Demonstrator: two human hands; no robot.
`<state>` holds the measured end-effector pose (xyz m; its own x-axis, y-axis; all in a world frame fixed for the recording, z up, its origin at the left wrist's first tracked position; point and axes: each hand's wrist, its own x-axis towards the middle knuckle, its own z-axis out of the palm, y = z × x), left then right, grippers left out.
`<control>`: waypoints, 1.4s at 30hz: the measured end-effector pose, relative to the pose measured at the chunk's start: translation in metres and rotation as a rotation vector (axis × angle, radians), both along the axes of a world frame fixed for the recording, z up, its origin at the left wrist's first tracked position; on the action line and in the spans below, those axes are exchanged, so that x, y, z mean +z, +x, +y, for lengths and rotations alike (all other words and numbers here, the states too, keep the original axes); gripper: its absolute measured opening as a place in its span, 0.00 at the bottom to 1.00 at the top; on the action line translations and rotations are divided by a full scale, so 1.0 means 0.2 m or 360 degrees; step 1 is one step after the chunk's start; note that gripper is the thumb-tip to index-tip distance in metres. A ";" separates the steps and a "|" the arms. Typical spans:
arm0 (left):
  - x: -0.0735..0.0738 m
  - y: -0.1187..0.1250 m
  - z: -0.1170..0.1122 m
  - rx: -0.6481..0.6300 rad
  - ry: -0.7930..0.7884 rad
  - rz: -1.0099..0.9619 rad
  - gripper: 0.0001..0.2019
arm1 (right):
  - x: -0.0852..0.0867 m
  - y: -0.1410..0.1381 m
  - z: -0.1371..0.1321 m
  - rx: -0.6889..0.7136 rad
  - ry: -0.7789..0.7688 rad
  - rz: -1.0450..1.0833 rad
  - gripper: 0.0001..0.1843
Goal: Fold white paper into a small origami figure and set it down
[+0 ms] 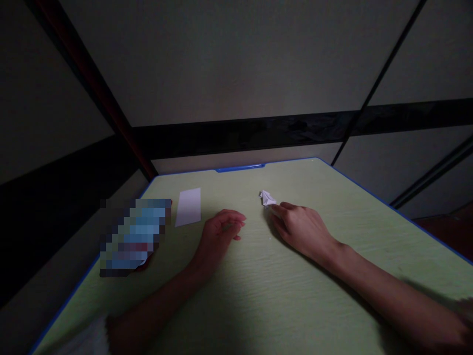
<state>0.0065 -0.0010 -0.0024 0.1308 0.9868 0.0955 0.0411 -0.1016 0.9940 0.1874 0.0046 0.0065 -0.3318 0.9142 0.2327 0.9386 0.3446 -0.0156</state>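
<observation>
A small white folded paper figure (267, 198) lies on the table right of the middle, its folds pointing away from me. My right hand (301, 228) rests behind it, fingers closed and bent down. Its index fingertip touches the near end of the figure and covers that part. To the left, my left hand (220, 231) hovers at or just above the tabletop; I cannot tell if it touches. Its fingers curve loosely with a gap to the thumb, and nothing is in them. A flat white sheet of paper (188, 207) lies beyond my left hand, apart from it.
The pale wood-grain table (251, 305) has a blue edge and a blue handle strip (241, 168) at the far side. At the left lies a blurred-out device with a lit screen (138, 234). Panelled cabinet doors (236, 64) stand directly behind the table.
</observation>
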 end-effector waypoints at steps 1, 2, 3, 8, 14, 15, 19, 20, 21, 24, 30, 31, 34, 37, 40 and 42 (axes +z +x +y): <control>0.00 0.00 0.00 0.0001 -0.0003 0.0002 0.05 | 0.00 0.00 0.00 0.0000 0.0016 -0.0022 0.14; 0.00 0.00 0.00 0.0004 -0.0004 0.0004 0.05 | -0.01 -0.01 0.00 0.0001 0.0028 -0.0041 0.15; 0.01 0.00 0.00 0.0006 -0.0005 0.0006 0.05 | -0.02 -0.01 0.00 0.0007 0.0031 -0.0056 0.15; 0.00 0.01 0.00 0.0015 0.0007 0.0019 0.05 | -0.04 -0.01 0.01 0.0017 -0.0002 -0.0072 0.17; 0.00 0.00 0.00 -0.0013 0.0022 0.0027 0.05 | -0.02 -0.01 0.01 0.0063 -0.0042 -0.0032 0.17; 0.00 0.00 0.00 -0.0018 0.0021 0.0028 0.05 | -0.02 -0.01 0.01 0.0066 -0.0045 -0.0027 0.17; 0.00 0.00 0.00 -0.0009 0.0010 0.0037 0.05 | -0.02 -0.01 0.01 0.0067 -0.0051 0.0006 0.17; 0.00 0.00 0.00 -0.0008 0.0007 0.0040 0.05 | -0.02 -0.01 0.01 0.0061 -0.0050 0.0013 0.17; 0.00 0.01 0.00 -0.0011 0.0006 0.0044 0.05 | -0.03 -0.01 0.02 0.0057 -0.0045 0.0014 0.17; 0.00 0.01 0.00 -0.0020 0.0013 0.0049 0.05 | -0.03 -0.01 0.02 0.0048 -0.0026 -0.0012 0.19; 0.00 0.01 0.00 -0.0027 0.0016 0.0036 0.05 | -0.03 -0.02 0.04 -0.0026 -0.0085 -0.0118 0.27; 0.00 0.01 0.00 -0.0030 0.0011 0.0034 0.05 | -0.03 -0.02 0.05 -0.0033 -0.0090 -0.0126 0.27; 0.00 0.01 0.00 -0.0034 0.0008 0.0032 0.05 | -0.03 -0.02 0.05 -0.0025 -0.0090 -0.0132 0.27; 0.00 0.01 0.00 -0.0036 0.0014 0.0033 0.05 | -0.02 -0.02 0.06 -0.0006 -0.0078 -0.0134 0.26; 0.01 0.01 -0.01 -0.0029 -0.0004 0.0039 0.05 | -0.02 -0.02 0.06 0.0013 -0.0050 -0.0138 0.24; 0.01 0.01 -0.01 -0.0027 -0.0003 0.0044 0.05 | -0.02 -0.03 0.07 0.0035 -0.0031 -0.0139 0.23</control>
